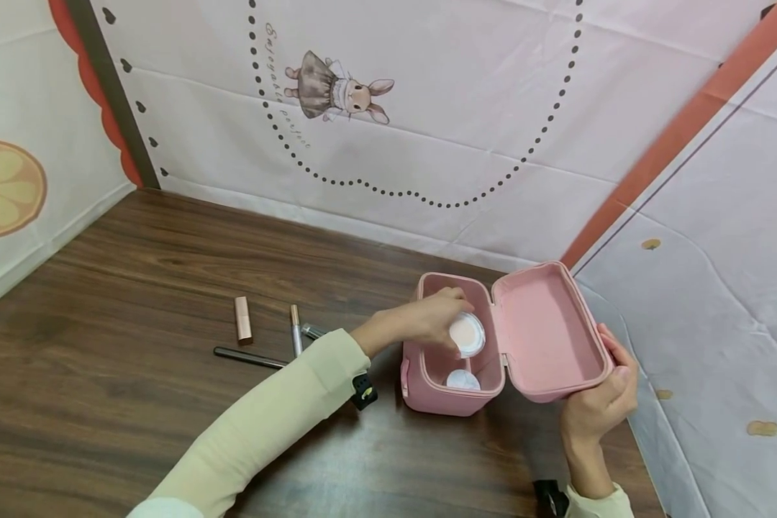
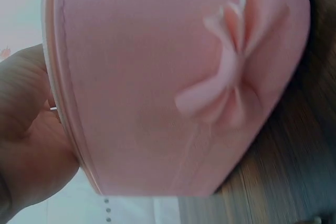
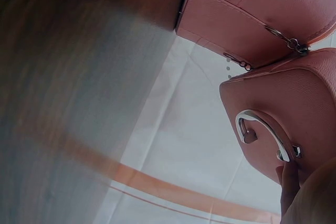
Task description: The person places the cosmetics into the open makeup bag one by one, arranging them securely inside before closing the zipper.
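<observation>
A pink cosmetic case (image 1: pixel 453 403) stands unzipped on the wooden table, its lid (image 1: pixel 547 331) swung out to the right. My left hand (image 1: pixel 437 320) reaches over the rim and grips a round, pale compact (image 1: pixel 467 334) inside the case opening. Below it in the case, beside a divider, lies another round whitish item (image 1: pixel 462 380). With my right hand (image 1: pixel 605 396) I hold the lid's outer right edge. The left wrist view shows a pink bow (image 2: pixel 233 72) on the case's side; the compact is hidden there. On the lid's top sits a silver handle (image 3: pixel 265 129), near my right fingers.
Left of the case lie a rose-gold lipstick tube (image 1: pixel 243 320), a slim tube with a gold cap (image 1: pixel 296 327), a dark pencil-like stick (image 1: pixel 249 357) and a partly covered silvery item (image 1: pixel 314 331). Printed cloth walls (image 1: pixel 427 144) enclose the table's back and sides.
</observation>
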The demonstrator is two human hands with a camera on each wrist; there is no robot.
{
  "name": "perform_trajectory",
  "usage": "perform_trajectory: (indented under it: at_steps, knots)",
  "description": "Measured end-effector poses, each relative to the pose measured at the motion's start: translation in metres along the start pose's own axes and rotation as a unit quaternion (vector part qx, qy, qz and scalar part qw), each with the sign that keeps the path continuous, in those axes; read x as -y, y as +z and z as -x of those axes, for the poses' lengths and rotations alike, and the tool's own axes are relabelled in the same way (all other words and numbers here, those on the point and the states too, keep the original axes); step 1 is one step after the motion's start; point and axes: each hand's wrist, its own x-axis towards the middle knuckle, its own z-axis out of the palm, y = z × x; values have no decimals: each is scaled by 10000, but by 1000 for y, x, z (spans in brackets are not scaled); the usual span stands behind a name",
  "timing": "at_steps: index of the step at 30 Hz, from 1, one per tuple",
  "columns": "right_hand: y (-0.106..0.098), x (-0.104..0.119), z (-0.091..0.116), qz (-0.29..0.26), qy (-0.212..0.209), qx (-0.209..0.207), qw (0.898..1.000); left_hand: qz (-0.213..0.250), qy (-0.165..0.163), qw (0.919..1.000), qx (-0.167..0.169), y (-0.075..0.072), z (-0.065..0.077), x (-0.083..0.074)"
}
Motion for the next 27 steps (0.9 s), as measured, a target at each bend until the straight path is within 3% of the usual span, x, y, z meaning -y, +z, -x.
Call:
perform_trajectory:
  at_steps: [5, 14, 22, 27]
  knots:
    - [0, 0, 1, -66, -20, -4, 10000, -173, 52, 9996, 216, 5, -4, -8]
    - [-2, -1, 1, -78, -50, -21, 10000, -736, -180, 9965, 352, 11, -10, -14]
    - [-2, -1, 1, -47, -49, -26, 10000, -803, -509, 9930, 700, 10, -15, -19]
    - [-1, 0, 0, 16, -78, 29, 10000, -886, -620, 9913, 751, 12, -17, -19]
